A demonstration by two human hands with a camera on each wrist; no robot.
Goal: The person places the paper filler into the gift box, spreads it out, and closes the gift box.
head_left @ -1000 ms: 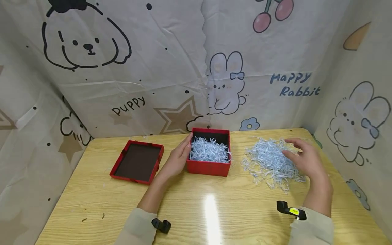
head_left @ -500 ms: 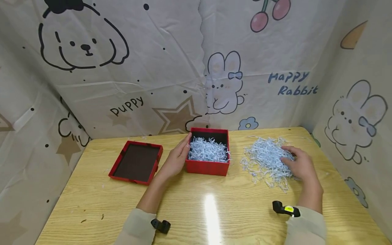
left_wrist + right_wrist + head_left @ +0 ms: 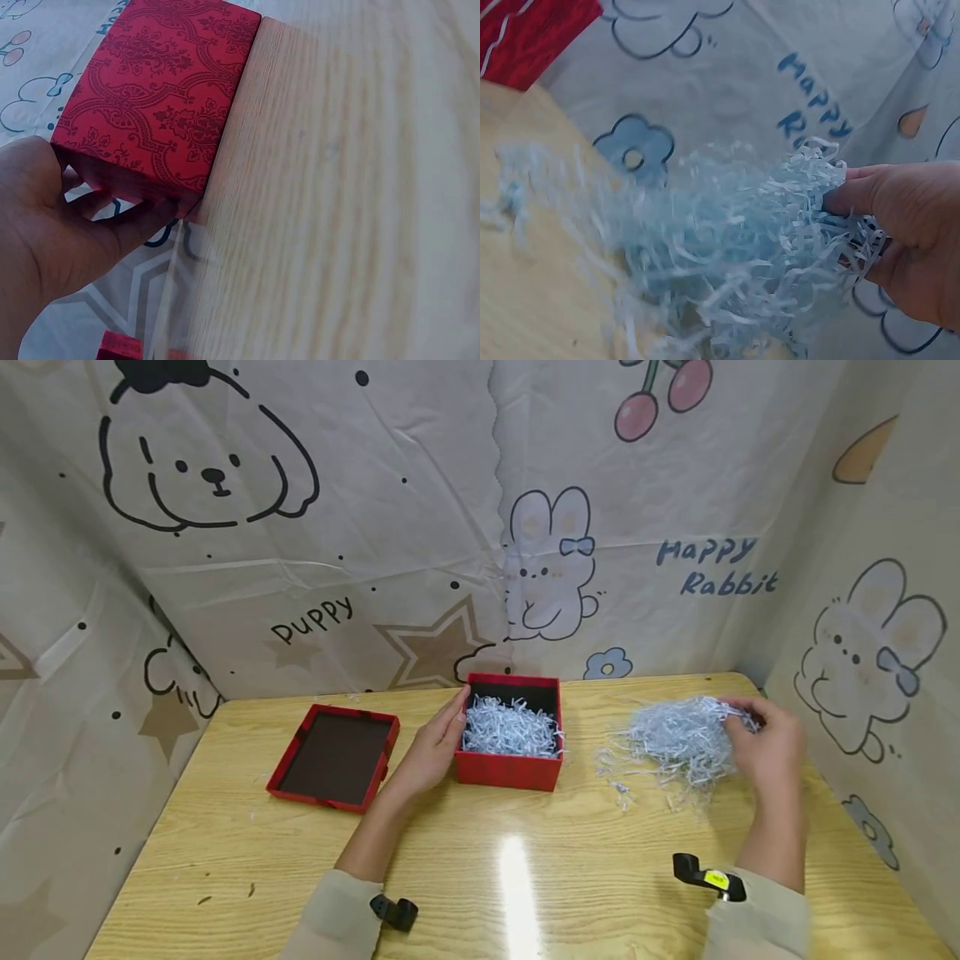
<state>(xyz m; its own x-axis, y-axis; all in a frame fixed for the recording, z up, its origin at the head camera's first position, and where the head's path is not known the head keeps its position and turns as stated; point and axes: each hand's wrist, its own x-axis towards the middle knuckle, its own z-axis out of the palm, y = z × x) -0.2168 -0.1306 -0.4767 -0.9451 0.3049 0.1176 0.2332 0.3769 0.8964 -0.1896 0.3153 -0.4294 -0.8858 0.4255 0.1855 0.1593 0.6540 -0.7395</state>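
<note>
A red patterned box, its top uncovered, stands near the back of the table with pale blue shredded paper inside. My left hand rests against its left side, and in the left wrist view those fingers lie fairly straight along that wall. On the right, my right hand pinches a large loose clump of the same shredded paper. The right wrist view shows the clump spread out from the thumb and fingers, partly blurred, with some of the fingers hidden in the strands.
Left of the box lies its red lid, dark inside face up. A few stray paper strips are scattered on the wooden table. A printed cloth hangs behind the table and along both sides.
My right hand first reached into the paper pile, then took hold of it and drew it to the right, leaving a few strips behind. The left hand and box stay put.
</note>
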